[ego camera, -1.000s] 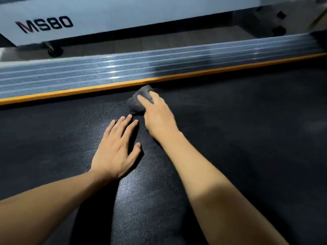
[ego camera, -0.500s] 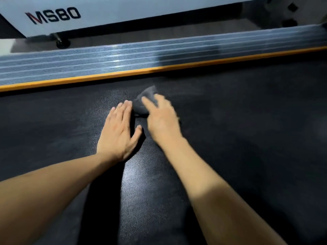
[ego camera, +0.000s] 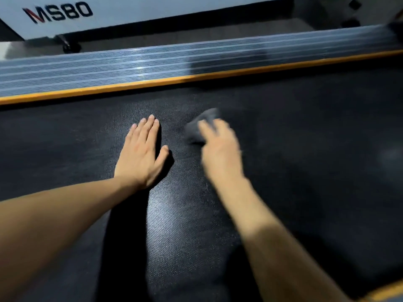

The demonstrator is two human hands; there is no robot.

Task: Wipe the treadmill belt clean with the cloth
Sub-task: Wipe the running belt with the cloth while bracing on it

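The right hand (ego camera: 220, 147) is smeared with motion blur, its fingers laid over a bunched grey cloth (ego camera: 199, 129) and pressing it down onto the treadmill belt (ego camera: 305, 171); whether the thumb hooks under the cloth I cannot tell. The left hand (ego camera: 142, 153) lies flat beside it, fingers straight and together, palm on the belt and holding nothing. A second ago the cloth sat right up against the orange edge strip (ego camera: 174, 80) with the left hand a little behind it; since then the cloth has been drawn back from that strip and off to the right, so the two hands, almost touching half a second ago, are now apart with bare textured belt between them. That reads as a stroke in progress, working away from the far edge and across the belt, probably early in the job since most of the dark surface to the right and nearer the person looks untouched. Beyond the strip runs the ribbed grey side rail (ego camera: 152, 64), and past that a white panel marked MS80 (ego camera: 58, 13)
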